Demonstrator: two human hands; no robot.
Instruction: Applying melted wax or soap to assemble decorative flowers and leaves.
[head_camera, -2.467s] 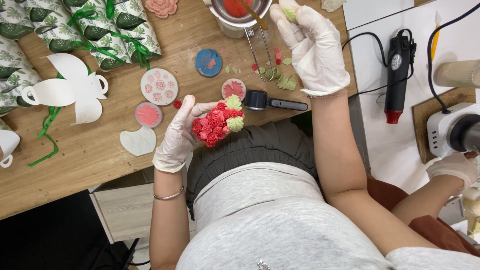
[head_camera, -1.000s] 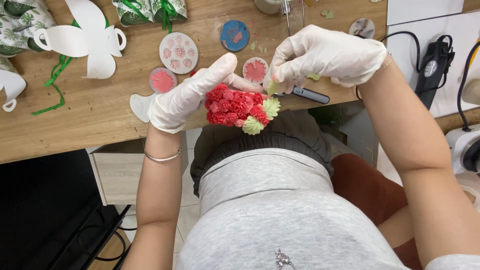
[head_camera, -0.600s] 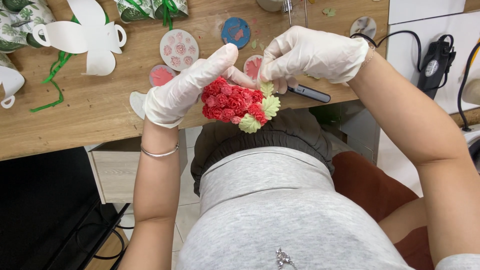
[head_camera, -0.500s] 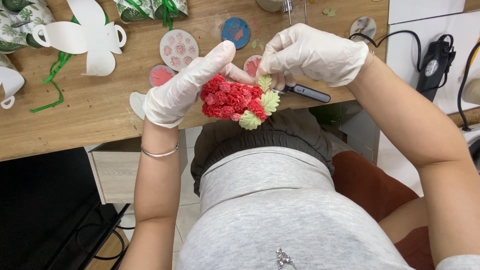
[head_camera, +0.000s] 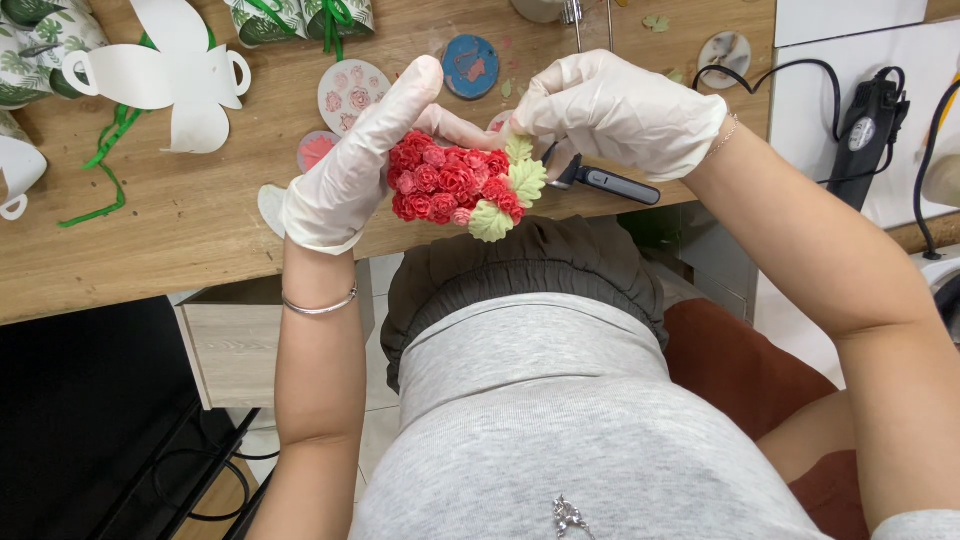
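While your left hand cups the cluster of small red roses from the left, its fingers curl behind and over the top of it, closed around the piece so that it sits above the table edge in front of your waist. Your right hand has its fingertips pinched narrow on the pale green leaf at the cluster's upper right corner; two more green leaves sit just below those fingertips. Compared with half a second ago, the cluster has barely shifted and both hands keep the same grip, with the right fingertips pressed onto that leaf as before. Two and a half seconds ago your right hand was far up the wooden table, well apart from the roses. Just beyond your right fingertips lies a black-handled tool; past your left fingers sit round moulds.
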